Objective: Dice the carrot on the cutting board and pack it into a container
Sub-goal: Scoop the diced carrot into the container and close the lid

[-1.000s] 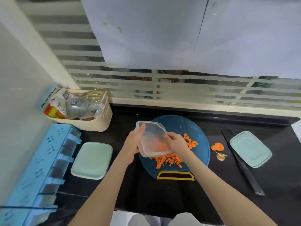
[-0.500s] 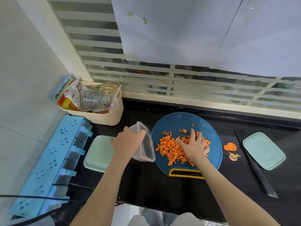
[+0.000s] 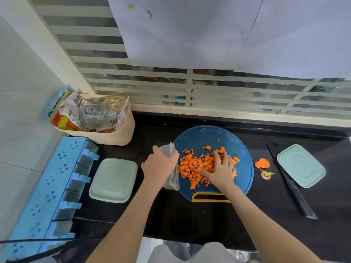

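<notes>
"Most of the diced carrot [image 3: 195,166] lies heaped on the cutting board [image 3: 201,135] under the right hand [image 3: 220,171], fingers spread flat. What might go wrong?"

"The left hand [image 3: 159,166] grips the clear container [image 3: 174,177], tipped at the board's edge; a hard sweep could scatter dice onto the table [image 3: 190,221]. Its contents are hidden. The basket [image 3: 114,137] holds a glass jar [image 3: 95,115] and packets [image 3: 66,114]."

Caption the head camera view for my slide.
Left hand holds a clear container tilted at the edge of the cutting board; right hand lies on diced carrot.
</notes>
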Demonstrator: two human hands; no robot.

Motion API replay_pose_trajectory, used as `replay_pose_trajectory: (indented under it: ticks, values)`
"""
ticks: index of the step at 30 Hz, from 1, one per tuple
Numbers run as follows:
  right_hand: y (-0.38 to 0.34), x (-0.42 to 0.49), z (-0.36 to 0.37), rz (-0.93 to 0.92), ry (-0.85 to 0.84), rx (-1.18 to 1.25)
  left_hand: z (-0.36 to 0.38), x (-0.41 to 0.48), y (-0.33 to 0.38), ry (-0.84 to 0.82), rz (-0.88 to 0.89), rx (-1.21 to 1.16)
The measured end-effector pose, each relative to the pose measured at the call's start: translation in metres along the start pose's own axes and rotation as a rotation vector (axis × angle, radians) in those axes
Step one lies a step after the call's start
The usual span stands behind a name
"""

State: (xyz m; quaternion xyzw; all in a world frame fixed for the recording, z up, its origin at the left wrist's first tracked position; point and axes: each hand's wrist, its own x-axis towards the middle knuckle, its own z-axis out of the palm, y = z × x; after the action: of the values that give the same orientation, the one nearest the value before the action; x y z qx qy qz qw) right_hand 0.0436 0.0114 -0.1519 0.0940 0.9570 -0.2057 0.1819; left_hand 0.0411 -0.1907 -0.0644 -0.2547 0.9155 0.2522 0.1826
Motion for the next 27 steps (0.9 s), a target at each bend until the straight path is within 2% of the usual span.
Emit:
replay_pose_trajectory:
  ticks: [3,6,20,27]
  values:
    - [0.000,0.002,-0.002,-0.002,0.030,-0.003,0.000,0.000,0.005,-0.014,-0.053,-0.153]
    - [-0.001,0.004,-0.003,-0.001,0.057,-0.035,0.001,0.002,0.008,-0.019,-0.116,-0.184]
    - [-0.008,0.003,-0.002,0.009,-0.029,-0.101,-0.020,-0.014,0.014,0.013,-0.083,0.270]
    - [-0.019,0.006,-0.002,0.030,0.026,-0.027,-0.002,-0.004,0.008,0.038,-0.036,0.080]
